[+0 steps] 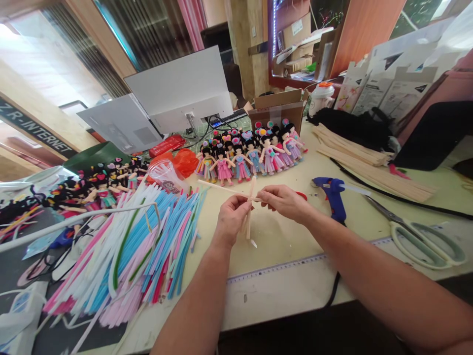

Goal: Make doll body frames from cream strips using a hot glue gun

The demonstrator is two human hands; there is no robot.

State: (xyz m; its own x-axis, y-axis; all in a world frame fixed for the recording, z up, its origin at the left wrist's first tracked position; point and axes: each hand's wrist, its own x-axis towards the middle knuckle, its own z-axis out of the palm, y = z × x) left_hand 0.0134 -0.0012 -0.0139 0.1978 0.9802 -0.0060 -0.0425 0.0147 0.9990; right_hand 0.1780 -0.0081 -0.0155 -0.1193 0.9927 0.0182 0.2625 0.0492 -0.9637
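Above the pale work table (281, 246), my left hand (231, 217) and my right hand (283, 201) meet around thin wooden sticks (250, 207). One stick runs crosswise to the left, the other hangs down between the fingers. My left hand pinches the upright sticks; my right hand pinches the crossing point from the right. A small white scrap (253, 243) lies on the table just below them.
A heap of coloured pipe cleaners (140, 241) lies left. Rows of small dolls (251, 153) stand behind, more dolls (99, 182) at far left. A blue glue gun (334, 195), scissors (417, 231) and a bundle of wooden sticks (354, 153) lie right. Monitors (181, 88) stand at the back.
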